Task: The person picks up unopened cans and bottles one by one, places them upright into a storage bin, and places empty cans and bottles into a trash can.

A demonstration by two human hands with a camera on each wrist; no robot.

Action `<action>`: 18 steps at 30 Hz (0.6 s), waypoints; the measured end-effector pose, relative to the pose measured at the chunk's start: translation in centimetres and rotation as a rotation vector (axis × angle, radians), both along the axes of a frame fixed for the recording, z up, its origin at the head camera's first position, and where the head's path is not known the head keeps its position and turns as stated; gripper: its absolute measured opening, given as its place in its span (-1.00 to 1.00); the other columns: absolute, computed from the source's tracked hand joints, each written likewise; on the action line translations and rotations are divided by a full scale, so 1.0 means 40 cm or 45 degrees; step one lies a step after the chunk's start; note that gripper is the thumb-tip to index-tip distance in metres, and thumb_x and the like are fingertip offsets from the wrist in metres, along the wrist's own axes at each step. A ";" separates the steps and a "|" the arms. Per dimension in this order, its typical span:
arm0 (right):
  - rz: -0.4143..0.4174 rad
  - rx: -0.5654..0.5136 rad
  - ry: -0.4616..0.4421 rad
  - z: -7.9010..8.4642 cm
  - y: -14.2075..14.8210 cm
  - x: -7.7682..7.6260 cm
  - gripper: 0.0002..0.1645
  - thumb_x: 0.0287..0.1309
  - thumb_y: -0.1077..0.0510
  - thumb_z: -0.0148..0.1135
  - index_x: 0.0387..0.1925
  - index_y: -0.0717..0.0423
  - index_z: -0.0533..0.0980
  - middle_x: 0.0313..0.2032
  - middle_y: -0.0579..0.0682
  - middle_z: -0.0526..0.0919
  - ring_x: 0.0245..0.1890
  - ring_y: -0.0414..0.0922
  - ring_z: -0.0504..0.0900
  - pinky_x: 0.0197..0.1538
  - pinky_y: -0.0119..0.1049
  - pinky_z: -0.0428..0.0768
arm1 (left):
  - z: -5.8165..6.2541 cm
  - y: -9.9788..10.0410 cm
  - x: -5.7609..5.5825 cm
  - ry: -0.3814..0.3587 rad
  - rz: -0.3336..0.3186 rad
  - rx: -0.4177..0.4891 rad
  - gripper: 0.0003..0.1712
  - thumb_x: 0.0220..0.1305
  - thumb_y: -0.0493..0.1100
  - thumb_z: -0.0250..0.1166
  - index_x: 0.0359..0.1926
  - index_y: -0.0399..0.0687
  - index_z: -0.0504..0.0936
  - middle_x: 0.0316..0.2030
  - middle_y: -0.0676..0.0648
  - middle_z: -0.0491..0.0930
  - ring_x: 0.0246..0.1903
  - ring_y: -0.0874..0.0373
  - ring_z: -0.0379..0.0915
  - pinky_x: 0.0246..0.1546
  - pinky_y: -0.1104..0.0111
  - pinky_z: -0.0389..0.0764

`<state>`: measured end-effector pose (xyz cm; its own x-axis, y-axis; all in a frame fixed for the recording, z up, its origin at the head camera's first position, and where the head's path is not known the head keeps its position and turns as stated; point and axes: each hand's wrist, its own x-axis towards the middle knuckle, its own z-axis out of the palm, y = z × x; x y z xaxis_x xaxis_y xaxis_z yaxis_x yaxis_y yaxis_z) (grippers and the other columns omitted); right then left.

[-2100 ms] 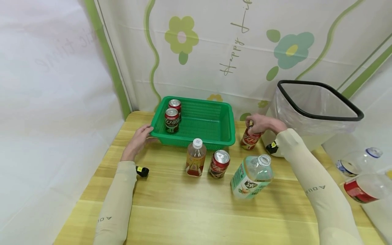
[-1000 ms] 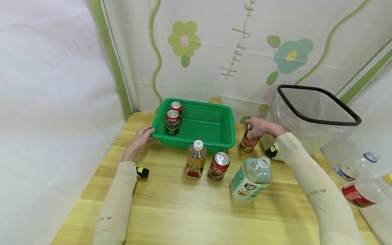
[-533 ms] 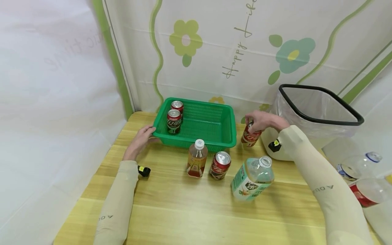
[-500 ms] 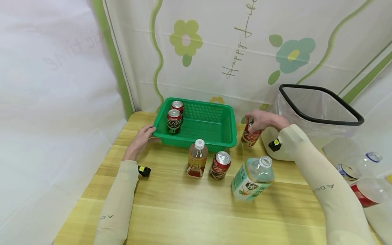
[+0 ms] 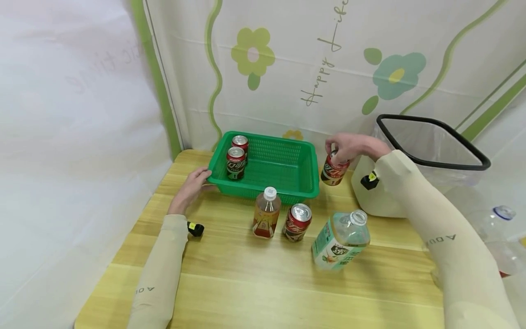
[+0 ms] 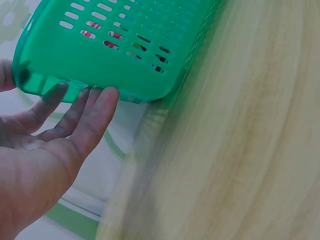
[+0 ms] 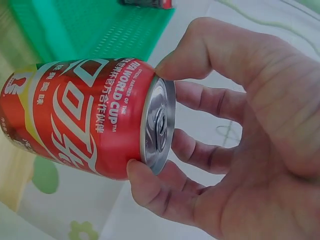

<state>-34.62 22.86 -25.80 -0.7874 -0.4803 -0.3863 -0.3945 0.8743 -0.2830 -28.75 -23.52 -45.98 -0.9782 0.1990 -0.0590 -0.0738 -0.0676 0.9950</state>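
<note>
My right hand [image 5: 349, 145] grips a red soda can [image 5: 334, 170] by its top rim, with the fingertips spread around the lid. The can is held just above the table, right of the green plastic basket [image 5: 263, 186]. In the right wrist view, the soda can [image 7: 85, 117] shows white lettering and a closed pull tab. My left hand [image 5: 191, 188] holds the basket's left rim. From the left wrist view, the fingers [image 6: 102, 112] lie against the outside of the rim and the thumb is at the frame's edge. Two soda cans [image 5: 236, 163] stand in the basket's left end.
In front of the basket stand a small amber drink bottle [image 5: 265, 217], another soda can [image 5: 297, 223] and a large green-labelled bottle [image 5: 340, 242]. A bin with a black rim [image 5: 431, 162] is at the right. Clear empty bottles [image 5: 489, 224] lie beyond the right forearm.
My right hand has raised the soda can off the table from where it stood beside the basket. The left hand stays at the basket's rim. The view has shifted slightly.
</note>
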 end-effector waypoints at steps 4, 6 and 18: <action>-0.005 0.010 -0.010 0.036 -0.026 0.002 -0.62 -0.08 0.29 0.20 -0.13 0.16 0.41 -0.33 0.13 0.56 -0.41 -0.04 0.52 -0.43 -0.28 0.56 | -0.010 -0.002 -0.003 0.016 0.007 -0.017 -0.42 0.57 -0.05 -0.08 0.40 -0.35 0.18 0.27 -0.35 0.23 -0.03 0.26 0.48 0.35 -0.15 0.36; 0.004 0.018 -0.017 0.053 -0.042 0.003 -0.63 -0.08 0.30 0.19 -0.13 0.17 0.40 -0.35 0.12 0.55 -0.43 -0.05 0.51 -0.44 -0.28 0.56 | -0.014 -0.001 -0.003 0.025 0.005 -0.018 -0.40 0.57 -0.03 -0.07 0.40 -0.35 0.18 0.28 -0.35 0.23 -0.01 0.24 0.48 0.35 -0.15 0.35; 0.096 0.049 -0.050 0.107 -0.161 0.005 -0.61 0.02 0.27 0.15 -0.05 0.17 0.37 -0.34 0.11 0.56 -0.45 -0.06 0.51 -0.45 -0.30 0.57 | 0.043 0.008 0.031 -0.008 -0.049 0.013 -0.41 0.57 -0.12 -0.12 0.43 -0.42 0.09 0.33 -0.46 0.14 -0.07 0.28 0.50 0.40 -0.22 0.21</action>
